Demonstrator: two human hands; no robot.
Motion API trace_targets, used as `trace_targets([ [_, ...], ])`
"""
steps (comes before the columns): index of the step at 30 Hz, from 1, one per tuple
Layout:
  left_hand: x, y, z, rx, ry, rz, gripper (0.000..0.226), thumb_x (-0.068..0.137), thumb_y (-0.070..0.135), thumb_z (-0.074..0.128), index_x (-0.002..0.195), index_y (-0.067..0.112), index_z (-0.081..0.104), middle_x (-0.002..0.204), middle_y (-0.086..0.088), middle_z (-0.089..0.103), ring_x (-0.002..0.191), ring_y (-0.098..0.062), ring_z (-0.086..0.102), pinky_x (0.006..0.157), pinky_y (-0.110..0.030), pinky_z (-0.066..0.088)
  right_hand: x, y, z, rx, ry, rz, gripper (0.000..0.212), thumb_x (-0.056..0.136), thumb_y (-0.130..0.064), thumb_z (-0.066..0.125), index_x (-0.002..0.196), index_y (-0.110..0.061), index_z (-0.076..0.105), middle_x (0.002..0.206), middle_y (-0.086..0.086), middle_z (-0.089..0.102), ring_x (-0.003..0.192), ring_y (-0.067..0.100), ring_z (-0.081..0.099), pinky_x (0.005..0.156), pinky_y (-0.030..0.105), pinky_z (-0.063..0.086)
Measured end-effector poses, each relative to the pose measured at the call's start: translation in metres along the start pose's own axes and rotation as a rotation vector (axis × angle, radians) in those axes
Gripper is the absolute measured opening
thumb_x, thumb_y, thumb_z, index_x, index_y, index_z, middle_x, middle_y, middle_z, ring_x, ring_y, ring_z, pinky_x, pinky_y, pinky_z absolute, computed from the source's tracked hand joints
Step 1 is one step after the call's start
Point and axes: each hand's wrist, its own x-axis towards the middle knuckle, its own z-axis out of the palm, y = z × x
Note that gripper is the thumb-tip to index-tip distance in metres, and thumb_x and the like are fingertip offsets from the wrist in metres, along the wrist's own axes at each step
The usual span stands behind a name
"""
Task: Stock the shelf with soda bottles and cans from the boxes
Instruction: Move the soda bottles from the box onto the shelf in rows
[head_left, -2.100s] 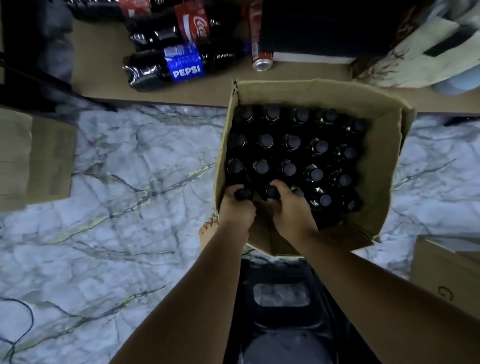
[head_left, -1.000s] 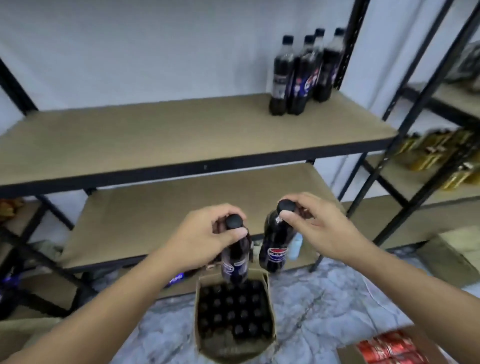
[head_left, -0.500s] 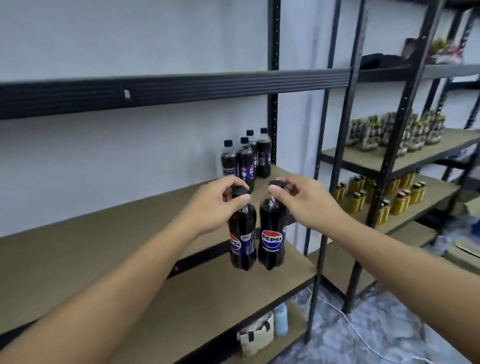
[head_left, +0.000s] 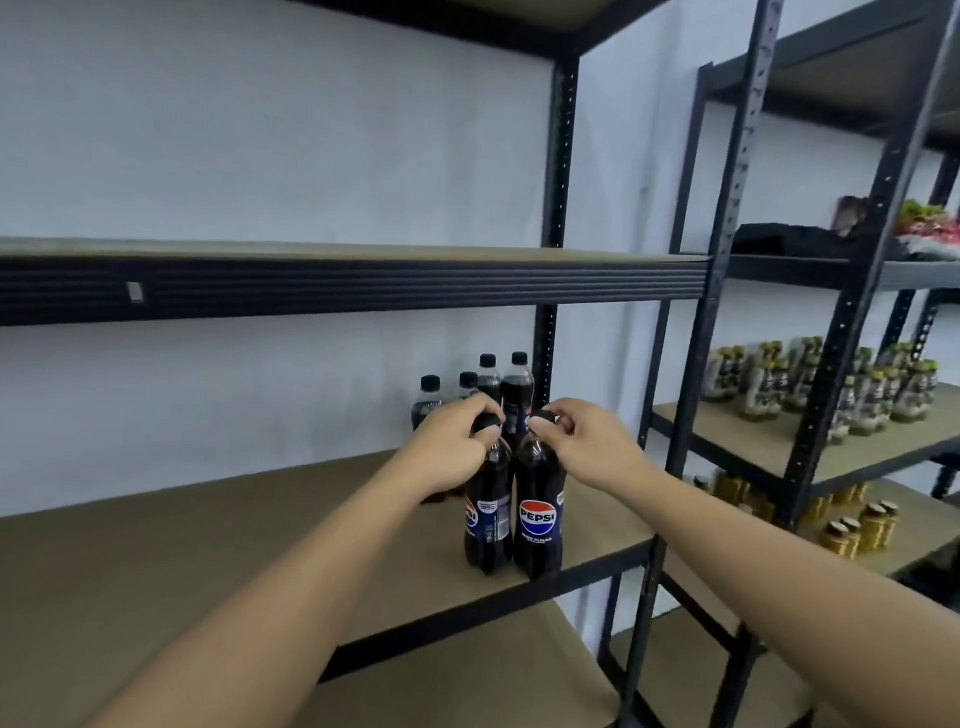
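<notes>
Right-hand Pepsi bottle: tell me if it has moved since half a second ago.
Yes. The Pepsi bottle in the right hand has come in toward the four bottles at the back of the shelf.

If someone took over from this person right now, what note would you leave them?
Left hand grips the cap of one Pepsi bottle; right hand pinches the cap of a second Pepsi bottle.
Both are upright, side by side, near the front edge of the shelf; whether they rest on it is unclear.
Four bottles already stand at the back.
To do: release these, fetch more from the boxes, out of view.
</notes>
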Motion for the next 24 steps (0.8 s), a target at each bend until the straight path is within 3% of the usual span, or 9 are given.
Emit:
trace_targets([
  [5,0.048,0.003,0.032,0.106,-0.021,-0.066,0.018,0.104,0.022,0.05,0.115,0.034,0.059,0.122,0.002,0.055,0.108,-0.015,0.053,0.088,-0.033,0.041,0.048,0.045,-0.008,0.02,-0.083,-0.028,0.02,0.101,-0.034,0.06,0.111,-0.017,0.066,0.075,-0.001,0.06,0.07,0.015,0.056,0.06,0.022,0.04],
  [9,0.075,0.004,0.052,0.12,-0.025,-0.113,0.023,0.104,0.019,0.048,0.112,0.037,0.058,0.123,0.002,0.054,0.113,-0.018,0.051,0.089,-0.032,0.038,0.079,0.079,-0.005,0.075,-0.145,-0.048,0.024,0.102,-0.032,0.058,0.119,-0.018,0.067,0.094,0.006,0.071,0.089,0.023,0.066,0.08,0.035,0.054],
  [14,0.09,-0.003,0.07,0.009,0.033,-0.166,0.032,0.105,0.014,0.043,0.105,0.042,0.058,0.122,0.004,0.052,0.114,-0.017,0.048,0.091,-0.032,0.036,0.104,0.107,0.002,0.146,-0.194,-0.079,0.034,0.104,-0.037,0.05,0.133,-0.022,0.061,0.116,0.008,0.066,0.104,0.023,0.063,0.092,0.035,0.05],
  [17,0.085,-0.009,0.08,-0.107,0.115,-0.196,0.036,0.108,0.02,0.04,0.119,0.047,0.06,0.133,0.004,0.045,0.124,-0.015,0.042,0.104,-0.031,0.032,0.105,0.12,0.016,0.247,-0.258,-0.096,0.029,0.105,-0.038,0.043,0.126,-0.027,0.059,0.12,0.005,0.053,0.106,0.019,0.059,0.095,0.031,0.044],
  [20,0.077,-0.017,0.093,-0.184,0.129,-0.215,0.045,0.106,0.037,0.048,0.146,0.055,0.038,0.15,0.007,0.033,0.138,-0.012,0.035,0.115,-0.033,0.031,0.086,0.127,0.026,0.338,-0.29,-0.124,0.025,0.108,-0.04,0.039,0.13,-0.041,0.051,0.126,-0.007,0.046,0.12,0.006,0.047,0.105,0.026,0.036],
  [22,0.07,-0.021,0.103,-0.197,0.121,-0.208,0.066,0.102,0.041,0.057,0.155,0.053,0.02,0.152,0.019,0.028,0.141,-0.002,0.027,0.116,-0.029,0.026,0.074,0.132,0.031,0.382,-0.252,-0.175,0.026,0.106,-0.046,0.039,0.125,-0.063,0.044,0.121,-0.02,0.054,0.12,-0.002,0.05,0.102,0.021,0.04],
  [24,0.064,-0.026,0.113,-0.214,0.119,-0.235,0.078,0.098,0.045,0.062,0.159,0.046,0.012,0.15,0.025,0.03,0.14,0.003,0.026,0.115,-0.026,0.024,0.066,0.145,0.039,0.389,-0.231,-0.191,0.034,0.104,-0.049,0.044,0.128,-0.071,0.035,0.129,-0.023,0.056,0.124,-0.004,0.052,0.106,0.027,0.044],
])
